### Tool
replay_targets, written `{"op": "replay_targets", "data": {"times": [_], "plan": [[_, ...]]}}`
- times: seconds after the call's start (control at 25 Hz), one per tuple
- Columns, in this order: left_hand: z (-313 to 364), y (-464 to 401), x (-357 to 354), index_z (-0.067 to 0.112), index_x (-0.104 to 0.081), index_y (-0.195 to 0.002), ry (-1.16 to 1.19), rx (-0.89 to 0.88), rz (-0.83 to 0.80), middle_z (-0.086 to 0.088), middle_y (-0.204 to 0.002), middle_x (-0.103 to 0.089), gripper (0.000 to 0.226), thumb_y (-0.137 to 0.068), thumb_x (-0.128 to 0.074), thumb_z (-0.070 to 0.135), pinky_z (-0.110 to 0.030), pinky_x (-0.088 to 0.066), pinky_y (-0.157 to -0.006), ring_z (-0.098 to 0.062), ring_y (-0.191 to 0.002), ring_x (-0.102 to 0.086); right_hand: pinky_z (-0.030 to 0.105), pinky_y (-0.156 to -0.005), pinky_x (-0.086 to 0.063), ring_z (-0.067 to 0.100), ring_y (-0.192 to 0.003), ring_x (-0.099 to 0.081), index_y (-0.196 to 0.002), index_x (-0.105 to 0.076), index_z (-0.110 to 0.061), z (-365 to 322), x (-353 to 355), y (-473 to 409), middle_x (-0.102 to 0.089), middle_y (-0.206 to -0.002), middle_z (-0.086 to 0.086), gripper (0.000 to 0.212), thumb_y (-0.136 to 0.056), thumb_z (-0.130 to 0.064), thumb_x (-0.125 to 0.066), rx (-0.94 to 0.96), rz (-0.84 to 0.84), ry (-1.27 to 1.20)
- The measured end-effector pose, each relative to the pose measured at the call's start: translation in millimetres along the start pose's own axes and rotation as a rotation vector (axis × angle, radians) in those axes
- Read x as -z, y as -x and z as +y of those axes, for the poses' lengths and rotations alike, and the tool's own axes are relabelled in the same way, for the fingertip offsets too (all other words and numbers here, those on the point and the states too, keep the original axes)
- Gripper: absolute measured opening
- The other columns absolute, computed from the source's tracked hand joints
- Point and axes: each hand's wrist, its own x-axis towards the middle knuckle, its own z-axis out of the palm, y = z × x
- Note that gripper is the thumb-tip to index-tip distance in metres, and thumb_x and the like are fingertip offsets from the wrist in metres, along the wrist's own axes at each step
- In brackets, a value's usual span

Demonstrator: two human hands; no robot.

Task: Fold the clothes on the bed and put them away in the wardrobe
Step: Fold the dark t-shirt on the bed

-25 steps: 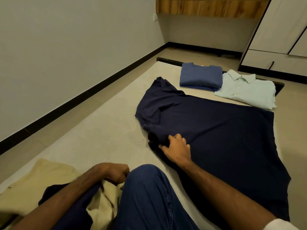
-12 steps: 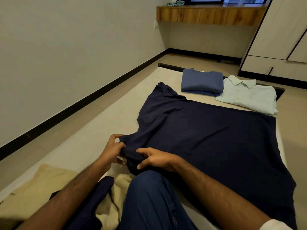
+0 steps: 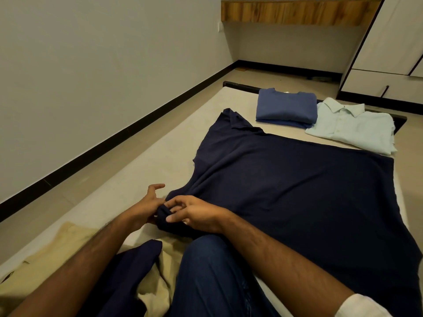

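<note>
Both hands (image 3: 148, 209) (image 3: 196, 216), perhaps regripping sleeve (image 3: 164, 216)

home bedroom, low bed (image 3: 174, 143), wardrobe (image 3: 389, 42), wooden shelf (image 3: 297, 13), folded shirts (image 3: 286, 107)

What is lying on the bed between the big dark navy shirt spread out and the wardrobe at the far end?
In the head view, a folded blue sweater and a folded pale green shirt lie side by side beyond the navy shirt, before the wardrobe.

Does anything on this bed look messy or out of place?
Mostly tidy. The navy shirt lies spread flat, but its near sleeve is bunched between both hands. A beige garment sits crumpled at the near corner, unlike the folded blue top and pale shirt.
</note>
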Motion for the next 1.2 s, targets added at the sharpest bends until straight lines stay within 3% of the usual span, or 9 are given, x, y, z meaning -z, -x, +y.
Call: {"op": "replay_targets", "data": {"times": [0.16, 0.28, 0.36, 0.48, 0.6, 0.84, 0.96, 1.04, 1.2], "plan": [[-12.9, -12.4, 20.3, 0.025, -0.045, -0.121, -0.281, -0.173, 0.201, -0.012, -0.112, -0.059, 0.040, -0.096, -0.049, -0.005, -0.031, -0.050, -0.054, -0.027, -0.083, -0.064, 0.035, -0.094, -0.056, 0.024, -0.103, -0.069, -0.128, -0.057, -0.004, 9.2, 43.6, 37.6, -0.068, -0.117, 0.017, 0.032, -0.099, 0.005, -0.052, 0.099, 0.153, -0.177], [-19.0, -16.5, 22.8, 0.028, -0.051, -0.117, -0.666, -0.521, 0.335, -0.003, -0.122, -0.050, 0.038, -0.091, -0.062, 0.002, -0.029, -0.050, -0.083, -0.021, -0.108, -0.057, 0.031, -0.075, -0.056, 0.017, -0.085, -0.067, -0.120, -0.059, -0.005, 34.2, 78.9, 78.9, -0.070, -0.103, 0.011, 0.029, -0.095, 0.010, -0.051, 0.127, 0.328, 0.146], [-12.3, -9.6, 15.1, 0.026, -0.057, -0.119, -0.711, -0.780, 0.036, 0.008, -0.123, -0.053, 0.037, -0.090, -0.059, 0.003, -0.023, -0.047, -0.092, -0.010, -0.113, -0.054, 0.028, -0.077, -0.055, 0.014, -0.088, -0.067, -0.118, -0.063, -0.015, 62.9, 89.0, 111.8, -0.070, -0.104, 0.002, 0.035, -0.091, 0.007, -0.057, 0.097, 0.285, 0.391], [-6.3, 3.8, -0.6, 0.029, -0.053, -0.134, -0.790, -0.649, -0.534, 0.016, -0.127, -0.057, 0.050, -0.089, -0.069, 0.015, -0.014, -0.044, -0.097, -0.001, -0.119, -0.054, 0.025, -0.096, -0.050, 0.003, -0.110, -0.057, -0.127, -0.057, -0.033, 98.1, 81.5, 159.0, -0.056, -0.122, -0.016, 0.042, -0.089, -0.021, -0.069, 0.030, 0.202, 0.686], [-17.1, 1.5, -8.8, 0.043, -0.053, -0.114, -1.005, -0.801, -0.472, 0.024, -0.107, -0.055, 0.034, -0.087, -0.072, 0.035, -0.017, -0.044, -0.085, 0.002, -0.101, -0.054, 0.018, -0.095, -0.042, -0.003, -0.113, -0.043, -0.138, -0.041, -0.043, 119.2, 67.4, 186.1, -0.038, -0.126, -0.027, 0.055, -0.087, -0.052, -0.062, 0.058, 0.262, 1.079], [-3.5, 14.6, 44.0, 0.012, -0.065, -0.084, -0.017, -0.513, -0.356, -0.009, -0.083, -0.061, 0.009, -0.083, -0.056, 0.010, -0.023, -0.048, -0.071, -0.019, -0.080, -0.057, 0.025, -0.076, -0.047, 0.006, -0.097, -0.048, -0.122, -0.045, -0.035, 136.0, 68.7, 207.5, -0.045, -0.114, -0.018, 0.037, -0.091, -0.018, -0.050, -0.026, 0.568, 1.262], [-6.1, 18.7, 69.0, 0.008, -0.058, -0.070, 0.180, -0.448, -0.242, -0.016, -0.076, -0.051, 0.016, -0.067, -0.043, 0.013, -0.032, -0.042, -0.068, -0.022, -0.072, -0.050, 0.026, -0.077, -0.049, 0.005, -0.097, -0.052, -0.113, -0.044, -0.037, 134.4, 76.0, 213.9, -0.052, -0.109, -0.020, 0.035, -0.088, -0.013, -0.050, -0.074, 0.611, 1.137], [-7.5, 17.7, 76.3, 0.018, -0.058, -0.065, -0.165, -0.493, -0.192, -0.009, -0.080, -0.051, 0.020, -0.069, -0.038, 0.019, -0.037, -0.039, -0.074, -0.018, -0.075, -0.048, 0.027, -0.076, -0.050, 0.004, -0.094, -0.055, -0.109, -0.046, -0.037, 131.5, 79.0, 210.7, -0.055, -0.107, -0.019, 0.034, -0.088, -0.011, -0.050, -0.081, 0.641, 1.032], [-5.8, 8.4, 76.3, 0.040, -0.067, -0.106, -1.857, -0.535, -0.141, 0.013, -0.125, -0.048, 0.033, -0.099, -0.035, 0.038, -0.038, -0.033, -0.106, -0.008, -0.116, -0.042, 0.026, -0.083, -0.051, 0.000, -0.101, -0.054, -0.117, -0.043, -0.040, 128.3, 80.1, 211.4, -0.053, -0.116, -0.020, 0.036, -0.092, -0.017, -0.051, -0.005, 0.642, 0.896]]}}
